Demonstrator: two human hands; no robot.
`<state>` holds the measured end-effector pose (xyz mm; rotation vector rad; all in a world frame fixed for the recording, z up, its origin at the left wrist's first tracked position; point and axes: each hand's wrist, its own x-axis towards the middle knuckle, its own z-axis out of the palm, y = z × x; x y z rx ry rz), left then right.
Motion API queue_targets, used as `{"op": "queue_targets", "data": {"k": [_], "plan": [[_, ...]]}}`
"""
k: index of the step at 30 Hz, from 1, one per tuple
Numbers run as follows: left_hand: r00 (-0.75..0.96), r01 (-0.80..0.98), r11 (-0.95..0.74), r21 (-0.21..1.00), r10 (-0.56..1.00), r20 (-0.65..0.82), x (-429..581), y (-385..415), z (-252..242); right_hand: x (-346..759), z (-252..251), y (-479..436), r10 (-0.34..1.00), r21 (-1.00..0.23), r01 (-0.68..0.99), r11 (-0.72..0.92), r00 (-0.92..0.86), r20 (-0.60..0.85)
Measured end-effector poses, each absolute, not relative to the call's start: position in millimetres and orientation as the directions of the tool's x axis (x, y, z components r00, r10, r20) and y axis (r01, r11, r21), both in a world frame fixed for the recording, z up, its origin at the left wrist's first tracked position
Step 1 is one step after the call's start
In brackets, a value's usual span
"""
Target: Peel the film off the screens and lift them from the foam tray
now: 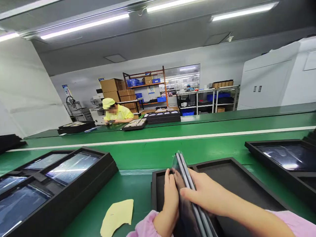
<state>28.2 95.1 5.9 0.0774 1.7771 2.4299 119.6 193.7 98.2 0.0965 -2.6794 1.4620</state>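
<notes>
Two thin grey-edged tablets (195,200) stand on edge, face to face, with clear film over the left one's glossy face. My right hand (204,191) is closed on them from the right, its thumb across their edges. On the other side, my left hand (170,192) holds them with its fingers together against the left face; part of that hand is hidden behind the panel. Both hands are above a black foam tray (228,164) whose dark bottom shows. I cannot see whether the tablets' lower edges touch the tray.
Stacked black trays (91,174) with glossy screens stand at the left, and another screen tray (278,154) at the right. A torn yellow paper (118,215) lies on the green bench (138,187). Beyond the white line, a person (118,113) in yellow works near more trays (163,117).
</notes>
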Motion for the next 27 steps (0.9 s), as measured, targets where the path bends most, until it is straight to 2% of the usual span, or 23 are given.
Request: {"op": "queue_targets", "data": {"k": [4, 6, 9, 12, 19, 27], "plan": [[-0.986, 0.094, -0.34, 0.936, 0.096, 0.134, 15, 100, 19, 94, 72, 185, 0.007, -0.842, 0.003, 0.54, -1.0, 0.001], [-0.986, 0.097, -0.353, 0.93, 0.091, 0.137, 6, 99, 31, 76, 58, 184, 0.024, -0.881, -0.001, 0.473, -1.0, 0.014], [-0.991, 0.035, -0.372, 0.928, 0.105, 0.08, 0, 97, 39, 48, 44, 187, 0.178, -0.974, -0.089, 0.208, -0.976, 0.127], [-0.986, -0.017, -0.412, 0.911, 0.159, 0.054, 0, 99, 39, 27, 38, 190, 0.265, -0.988, -0.155, 0.01, -0.952, 0.152], [-0.967, -0.084, -0.465, 0.881, 0.25, 0.04, -1, 99, 37, 24, 41, 194, 0.11, -0.97, -0.046, -0.238, -0.994, 0.021], [-0.966, -0.05, -0.376, 0.925, 0.254, 0.051, 0, 98, 39, 24, 41, 194, 0.101, -0.951, -0.027, -0.308, -0.995, -0.004]]}}
